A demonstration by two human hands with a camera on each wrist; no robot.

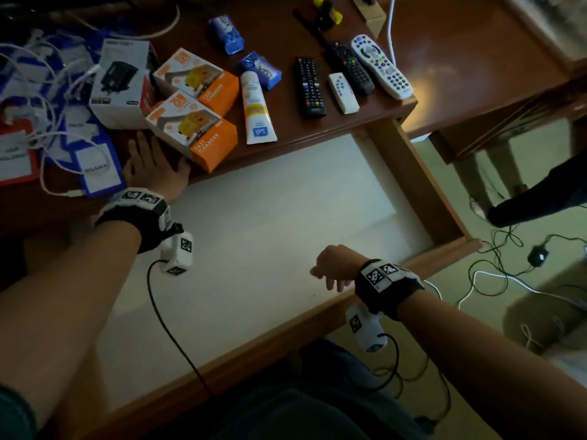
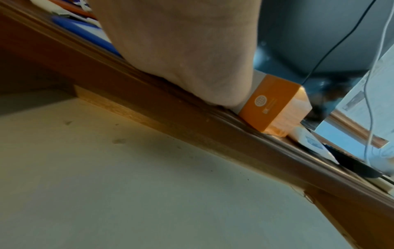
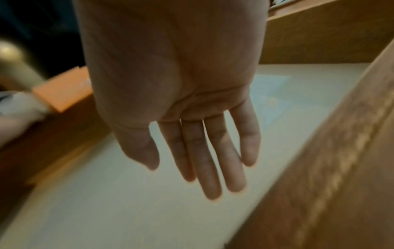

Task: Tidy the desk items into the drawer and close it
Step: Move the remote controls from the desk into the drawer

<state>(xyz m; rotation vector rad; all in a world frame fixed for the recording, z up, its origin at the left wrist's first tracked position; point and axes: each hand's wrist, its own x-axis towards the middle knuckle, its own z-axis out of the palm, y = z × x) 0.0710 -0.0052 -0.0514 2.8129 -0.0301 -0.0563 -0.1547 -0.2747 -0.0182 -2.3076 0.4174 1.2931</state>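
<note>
Two hands are in play, and neither has hold of anything. Farthest left on the desk lies a tangle of white cables over blue and orange card packs, seemingly dumped there, not sorted. Next comes a white adapter box, then two orange charger boxes: the rear charger box and the front charger box, which sits at the desk's front edge.

The left hand lies flat on the desk edge just beside that front box, fingers spread and straight, gripping nothing. The left wrist view shows the palm pressed on the edge with the orange box right next to it, probably placed to take that box first, or to steady the body.

Further right a white tube lies lengthwise, with two blue packets behind it, then four remotes lined up side by side, easy to pick one at a time.

Below all this the drawer stands pulled fully out, its pale floor bare, so nothing is tidied yet. The right hand hangs above the drawer's front part, fingers loose and straight in the right wrist view, empty, likely free to receive or reach.
</note>
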